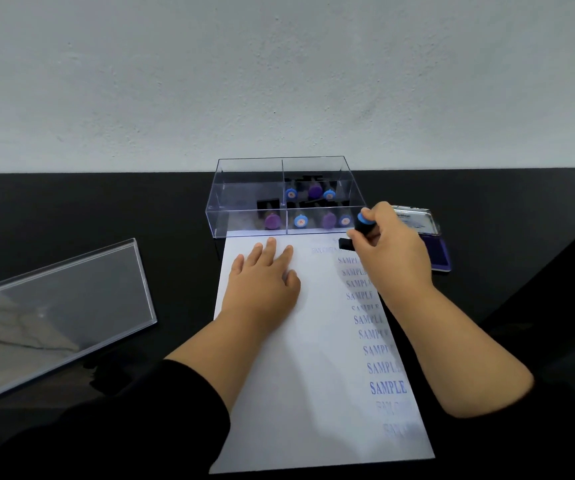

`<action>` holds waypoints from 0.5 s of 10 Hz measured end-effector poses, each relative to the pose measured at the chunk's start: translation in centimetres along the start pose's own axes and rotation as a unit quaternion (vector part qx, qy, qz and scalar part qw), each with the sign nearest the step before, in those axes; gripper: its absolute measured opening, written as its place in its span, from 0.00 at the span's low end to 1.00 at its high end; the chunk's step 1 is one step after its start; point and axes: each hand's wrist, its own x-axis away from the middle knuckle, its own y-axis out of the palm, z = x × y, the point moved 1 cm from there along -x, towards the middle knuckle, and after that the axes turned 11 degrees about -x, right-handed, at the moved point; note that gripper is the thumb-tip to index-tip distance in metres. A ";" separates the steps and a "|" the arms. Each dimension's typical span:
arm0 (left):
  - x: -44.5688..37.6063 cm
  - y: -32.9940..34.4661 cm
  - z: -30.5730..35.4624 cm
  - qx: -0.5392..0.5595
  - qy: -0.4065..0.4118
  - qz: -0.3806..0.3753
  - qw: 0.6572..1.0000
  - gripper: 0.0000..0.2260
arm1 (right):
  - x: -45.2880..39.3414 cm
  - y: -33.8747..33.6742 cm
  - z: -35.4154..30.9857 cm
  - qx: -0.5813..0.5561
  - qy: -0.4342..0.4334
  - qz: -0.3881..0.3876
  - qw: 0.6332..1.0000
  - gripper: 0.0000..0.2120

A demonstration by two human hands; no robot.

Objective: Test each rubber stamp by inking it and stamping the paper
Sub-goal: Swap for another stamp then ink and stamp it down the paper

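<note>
Stamp with the blue cap is sitting in your right hand, whose fingers are curling round its black handle; its black base is reaching out to the left of your fingers, at the paper's far right corner, though whether it is touching the sheet is unclear. Your left hand is lying flat with straight fingers on the paper's far left part, holding nothing. Blue SAMPLE prints are running down the paper's right edge beneath your right wrist. Just beyond the paper's far edge, the clear box is holding more stamps in its compartments. Behind your right hand, the ink pad is lying open beside the paper's right edge. The clear lid is resting at the black table's left edge.
</note>
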 end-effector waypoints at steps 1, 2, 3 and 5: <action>0.0 0.1 0.0 0.002 -0.004 0.004 1.000 0.23 | 0.0 1.0 -0.3 0.024 -0.022 -0.024 0.999 0.09; 0.0 0.0 0.1 0.000 -0.003 0.003 1.000 0.23 | 0.1 1.6 -0.3 0.029 -0.030 -0.035 0.999 0.10; -0.1 0.0 0.0 0.001 -0.001 0.000 1.000 0.23 | 0.3 2.1 -0.4 0.031 -0.047 -0.041 0.998 0.10; -0.1 0.1 0.0 0.002 -0.003 -0.001 1.000 0.23 | 0.5 2.8 -0.4 0.035 -0.078 -0.043 0.995 0.09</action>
